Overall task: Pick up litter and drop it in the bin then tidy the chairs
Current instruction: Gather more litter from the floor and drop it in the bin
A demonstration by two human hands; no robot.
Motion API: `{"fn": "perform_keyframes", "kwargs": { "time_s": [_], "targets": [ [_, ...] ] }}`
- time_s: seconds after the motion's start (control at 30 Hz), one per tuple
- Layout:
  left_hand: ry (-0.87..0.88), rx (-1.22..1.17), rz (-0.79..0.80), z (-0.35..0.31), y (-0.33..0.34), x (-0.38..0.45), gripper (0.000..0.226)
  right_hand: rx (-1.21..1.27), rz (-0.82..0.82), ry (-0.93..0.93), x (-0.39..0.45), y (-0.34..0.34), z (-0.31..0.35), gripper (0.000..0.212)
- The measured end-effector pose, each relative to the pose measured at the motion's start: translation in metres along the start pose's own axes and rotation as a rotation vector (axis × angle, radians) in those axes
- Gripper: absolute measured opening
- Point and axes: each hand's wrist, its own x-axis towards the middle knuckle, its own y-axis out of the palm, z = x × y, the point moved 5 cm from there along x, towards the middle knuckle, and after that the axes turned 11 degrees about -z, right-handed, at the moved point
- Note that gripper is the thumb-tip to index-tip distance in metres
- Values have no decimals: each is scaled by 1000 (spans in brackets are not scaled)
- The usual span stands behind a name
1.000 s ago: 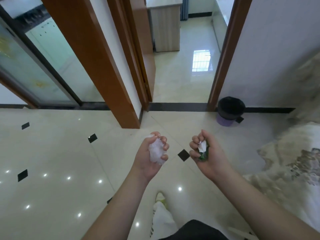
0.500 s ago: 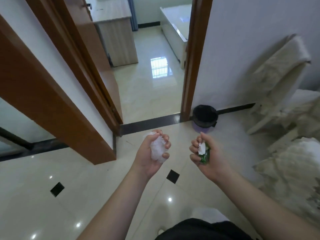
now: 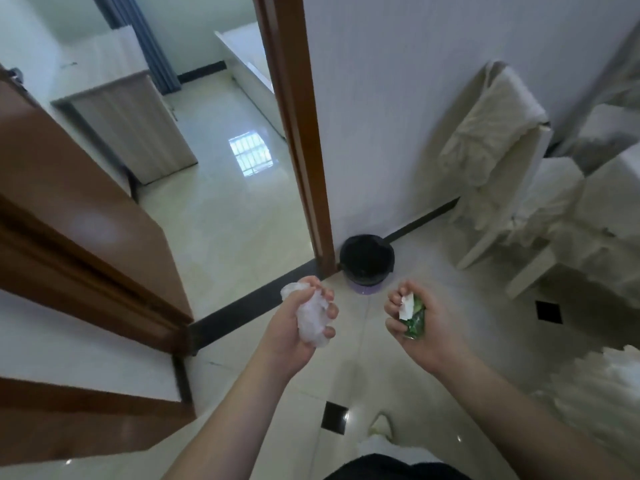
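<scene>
My left hand (image 3: 294, 327) grips a crumpled white tissue wad (image 3: 311, 320), palm turned up. My right hand (image 3: 422, 323) holds a green wrapper with a scrap of white paper (image 3: 412, 315) curled in its fingers. Both hands are held out in front of me, a short way short of a small round bin with a black liner (image 3: 366, 259). The bin stands on the floor against the white wall, just right of a brown door frame (image 3: 298, 133). A chair draped in cream cloth (image 3: 495, 161) leans by the wall to the right.
An open brown door (image 3: 79, 216) stands at the left, with a doorway onto a shiny tiled room holding a wooden cabinet (image 3: 135, 129). More cloth-covered furniture (image 3: 588, 209) crowds the right side. My foot in a pale shoe (image 3: 381, 424) is on the tiled floor below.
I have walked closer to the bin, which now sits just beyond my hands. The view has swung right, bringing the covered chair into sight. Both hands keep their hold on the litter.
</scene>
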Motion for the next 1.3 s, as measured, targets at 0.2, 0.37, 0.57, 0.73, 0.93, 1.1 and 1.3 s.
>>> {"fn": "perform_keyframes", "kwargs": {
  "time_s": [0.2, 0.37, 0.57, 0.73, 0.93, 1.1, 1.3],
  "targets": [
    [-3, 0, 13, -37, 23, 73, 9, -2, 19, 12, 71, 37, 48, 20],
    [-58, 2, 5, -60, 30, 151, 7, -41, 13, -34, 128, 51, 75, 16],
    [-175, 59, 91, -86, 52, 262, 19, -36, -106, -60, 216, 67, 99, 16],
    [-332, 150, 91, -96, 75, 352, 27, 48, -155, -104, 289, 108, 125, 14],
    [-398, 323, 70, -83, 97, 448, 12, 64, -200, -208, 348, 105, 153, 13],
    [56, 931, 21, -62, 86, 526, 10, -128, -398, -261, 414, 49, 148, 13],
    [476, 1234, 31, 1, 61, 603, 23, -524, -593, -344, 518, -29, 114, 11]
  ]
}}
